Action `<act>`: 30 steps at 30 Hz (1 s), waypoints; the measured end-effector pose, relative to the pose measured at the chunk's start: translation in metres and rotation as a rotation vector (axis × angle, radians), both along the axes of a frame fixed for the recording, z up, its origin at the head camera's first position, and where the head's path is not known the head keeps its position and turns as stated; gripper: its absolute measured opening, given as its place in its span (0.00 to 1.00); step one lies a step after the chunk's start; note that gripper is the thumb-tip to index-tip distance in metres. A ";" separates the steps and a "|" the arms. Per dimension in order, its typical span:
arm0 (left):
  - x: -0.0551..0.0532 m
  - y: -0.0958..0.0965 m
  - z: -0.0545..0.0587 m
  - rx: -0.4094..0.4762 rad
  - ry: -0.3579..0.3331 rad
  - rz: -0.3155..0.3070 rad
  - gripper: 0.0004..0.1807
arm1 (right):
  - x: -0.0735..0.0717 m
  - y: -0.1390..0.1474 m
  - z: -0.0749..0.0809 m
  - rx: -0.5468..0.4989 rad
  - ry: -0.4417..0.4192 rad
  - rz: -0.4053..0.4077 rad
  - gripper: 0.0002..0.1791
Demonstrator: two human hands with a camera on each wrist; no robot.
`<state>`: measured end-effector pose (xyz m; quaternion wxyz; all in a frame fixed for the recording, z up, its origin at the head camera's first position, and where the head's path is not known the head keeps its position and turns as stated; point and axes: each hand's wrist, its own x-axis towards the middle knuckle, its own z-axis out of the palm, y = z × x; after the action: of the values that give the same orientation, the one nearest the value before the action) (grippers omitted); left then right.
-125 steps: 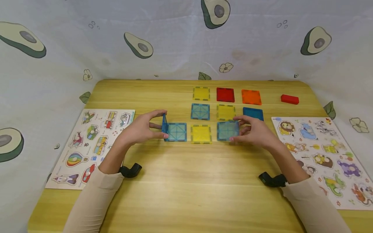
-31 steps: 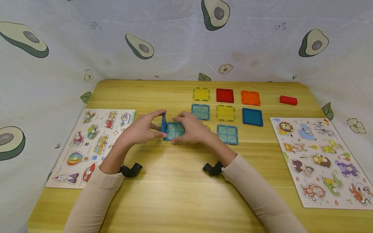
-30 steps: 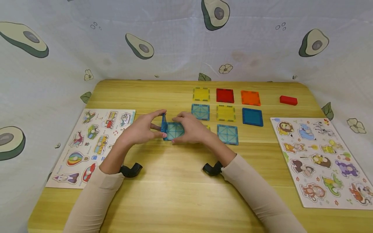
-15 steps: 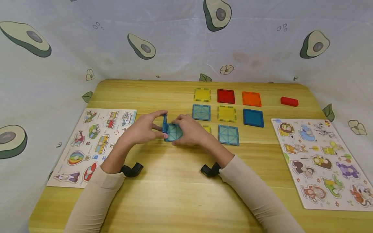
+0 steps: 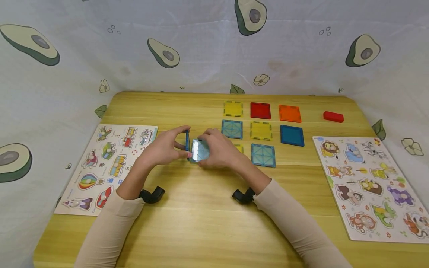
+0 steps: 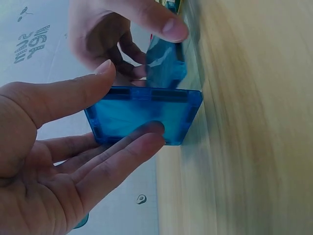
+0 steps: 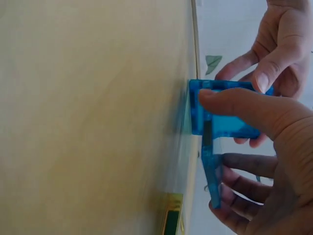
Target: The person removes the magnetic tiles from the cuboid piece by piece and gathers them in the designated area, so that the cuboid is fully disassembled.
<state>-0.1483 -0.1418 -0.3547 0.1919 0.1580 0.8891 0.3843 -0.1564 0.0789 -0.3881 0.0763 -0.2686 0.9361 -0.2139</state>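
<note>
A dark blue square tile (image 5: 187,144) stands on edge on the wooden table (image 5: 207,223). My left hand (image 5: 182,142) pinches it between thumb and forefinger. In the left wrist view the dark blue tile (image 6: 146,115) sits between the thumb and fingers of my left hand (image 6: 132,105). My right hand (image 5: 209,149) grips a light blue tile (image 5: 200,150), lifted at a tilt with its left edge against the standing tile. The right wrist view shows my right hand (image 7: 230,152) holding the light blue tile (image 7: 212,171) edge-on beside the dark blue tile (image 7: 230,125).
Flat tiles lie behind and to the right: yellow (image 5: 232,108), red (image 5: 260,110), orange (image 5: 289,113), light blue (image 5: 231,128), yellow (image 5: 260,130), dark blue (image 5: 292,135), light blue (image 5: 263,155). A red block (image 5: 333,117) sits far right. Puzzle boards (image 5: 107,163) (image 5: 368,178) flank both sides.
My right hand left the right-hand light blue tile and came over to the one beside the standing tile. It has now raised that tile off the table. The left hand stayed put.
</note>
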 end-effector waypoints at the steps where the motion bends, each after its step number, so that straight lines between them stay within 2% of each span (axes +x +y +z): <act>1: 0.000 0.000 0.000 -0.002 -0.002 -0.002 0.50 | 0.000 0.001 0.001 -0.007 0.004 0.001 0.45; 9: 0.000 0.000 0.001 -0.005 -0.013 -0.005 0.50 | 0.000 0.014 0.011 -0.069 0.013 -0.011 0.45; 18: 0.001 0.002 0.000 0.007 -0.015 0.006 0.49 | 0.005 0.046 0.017 -0.113 0.048 -0.060 0.43; 30: 0.001 0.002 -0.003 0.001 -0.004 -0.003 0.49 | 0.022 0.101 0.036 -0.120 -0.047 -0.125 0.44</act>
<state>-0.1470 -0.1395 -0.3576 0.1943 0.1585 0.8883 0.3847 -0.1341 0.1799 -0.3520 0.0684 -0.2088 0.9345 -0.2800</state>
